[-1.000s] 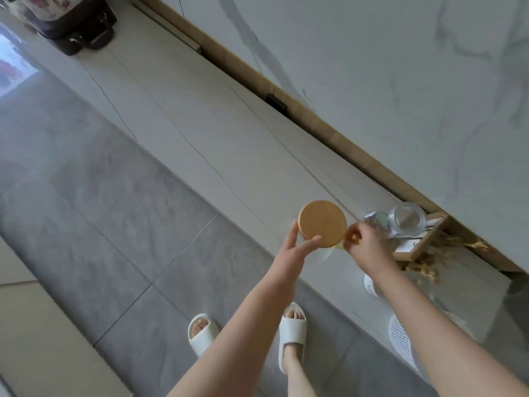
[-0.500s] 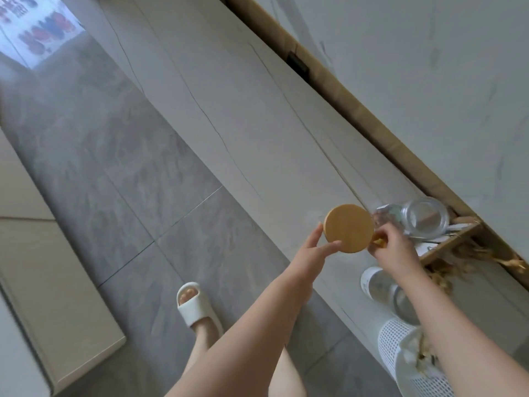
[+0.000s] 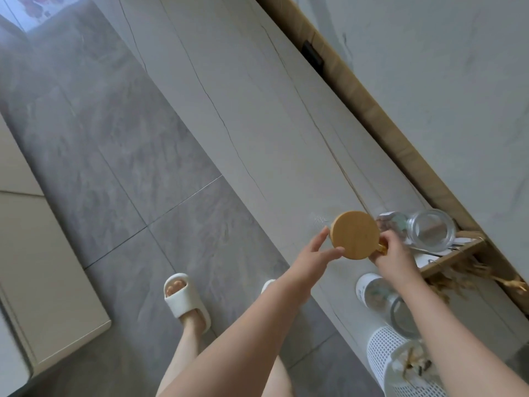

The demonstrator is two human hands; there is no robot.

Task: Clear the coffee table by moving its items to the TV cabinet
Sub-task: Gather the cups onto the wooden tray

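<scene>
Lowering a bamboo-lidded glass mug (image 3: 355,234) over the TV cabinet (image 3: 257,116) near edge, right hand (image 3: 393,255) gripping its handle, left hand (image 3: 315,256) fingers straight against the side; probably slippery, fragile, so handle-hold is safest.

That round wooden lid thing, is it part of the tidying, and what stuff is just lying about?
Part of the job:
- wooden lid, held between the left hand and right hand
- TV cabinet, where it goes

Just lying about:
- glass jar
- wooden tray
- white basket
- slippers
</scene>
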